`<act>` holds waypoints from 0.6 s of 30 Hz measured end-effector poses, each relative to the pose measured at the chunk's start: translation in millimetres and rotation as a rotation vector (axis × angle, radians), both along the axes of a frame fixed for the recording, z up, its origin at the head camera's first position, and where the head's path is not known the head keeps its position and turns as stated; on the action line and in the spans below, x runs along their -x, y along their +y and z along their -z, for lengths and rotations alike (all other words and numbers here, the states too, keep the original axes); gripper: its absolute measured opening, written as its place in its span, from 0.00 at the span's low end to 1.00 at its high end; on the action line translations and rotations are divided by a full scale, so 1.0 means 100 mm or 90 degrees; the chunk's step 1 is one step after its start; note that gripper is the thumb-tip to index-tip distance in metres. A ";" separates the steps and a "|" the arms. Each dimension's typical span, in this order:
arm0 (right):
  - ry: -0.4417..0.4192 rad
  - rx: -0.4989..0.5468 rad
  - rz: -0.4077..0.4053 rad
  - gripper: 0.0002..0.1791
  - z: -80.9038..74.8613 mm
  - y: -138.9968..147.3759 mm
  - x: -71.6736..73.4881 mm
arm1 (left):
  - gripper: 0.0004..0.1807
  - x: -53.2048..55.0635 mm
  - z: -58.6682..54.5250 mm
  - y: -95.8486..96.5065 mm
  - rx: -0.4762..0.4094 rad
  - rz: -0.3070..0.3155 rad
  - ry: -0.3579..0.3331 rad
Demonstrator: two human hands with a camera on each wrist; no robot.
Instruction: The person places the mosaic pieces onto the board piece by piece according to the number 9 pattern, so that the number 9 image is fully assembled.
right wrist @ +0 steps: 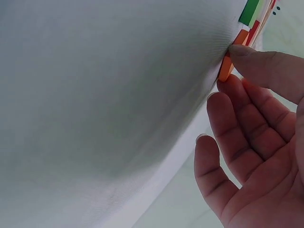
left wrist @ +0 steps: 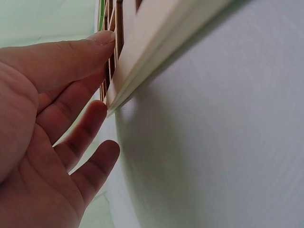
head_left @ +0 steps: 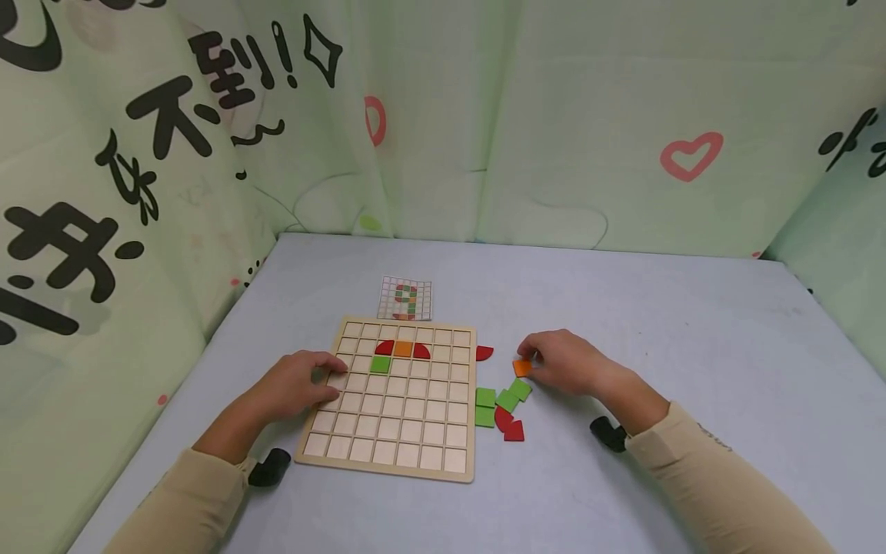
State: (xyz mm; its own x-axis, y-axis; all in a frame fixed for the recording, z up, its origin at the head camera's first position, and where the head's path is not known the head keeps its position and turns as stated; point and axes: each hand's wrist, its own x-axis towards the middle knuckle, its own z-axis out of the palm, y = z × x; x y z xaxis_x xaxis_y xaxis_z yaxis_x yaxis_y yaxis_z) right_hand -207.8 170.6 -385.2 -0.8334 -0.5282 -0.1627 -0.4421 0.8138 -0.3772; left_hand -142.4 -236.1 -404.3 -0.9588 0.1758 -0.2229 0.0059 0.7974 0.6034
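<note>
My left hand [head_left: 299, 385] rests at the left edge of a wooden grid board [head_left: 388, 469], thumb and forefinger touching its rim. In the left wrist view the other fingers of that hand [left wrist: 61, 104] are apart and hold nothing. On the board lie an orange square [head_left: 403, 349] between two red rounded pieces [head_left: 421, 352], and a green square [head_left: 380, 365] below the left one. Right of the board, my right hand [head_left: 569, 362] pinches an orange tile [right wrist: 227, 66] between thumb and fingers, close to the tabletop.
Several loose green squares [head_left: 485, 416] and red pieces [head_left: 514, 431] lie along the board's right side; another red piece [head_left: 484, 353] is farther up. A printed pattern card [head_left: 388, 296] lies behind the board. Pale green curtains [head_left: 554, 115] surround the white table [head_left: 623, 292].
</note>
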 end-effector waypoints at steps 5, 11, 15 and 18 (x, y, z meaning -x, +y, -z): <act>0.012 -0.008 -0.003 0.14 0.00 -0.02 0.00 | 0.18 -0.01 -0.01 0.00 0.001 0.003 0.004; 0.014 -0.018 -0.006 0.15 -0.01 -0.03 -0.01 | 0.18 -0.02 -0.02 0.01 -0.001 0.000 0.000; 0.022 -0.025 -0.005 0.14 -0.01 -0.04 -0.01 | 0.18 -0.02 -0.02 0.01 -0.001 0.000 -0.001; 0.024 -0.029 -0.002 0.15 0.00 -0.05 -0.01 | 0.18 -0.02 -0.02 0.01 0.004 0.002 0.001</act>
State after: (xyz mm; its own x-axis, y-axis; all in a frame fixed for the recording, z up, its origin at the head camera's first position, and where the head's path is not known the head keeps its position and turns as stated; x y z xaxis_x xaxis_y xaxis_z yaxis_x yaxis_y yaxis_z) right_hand -206.6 165.6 -385.0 -0.8380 -0.5232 -0.1550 -0.4578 0.8287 -0.3220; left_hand -140.4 -234.7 -402.8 -0.9586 0.1772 -0.2231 0.0087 0.8008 0.5988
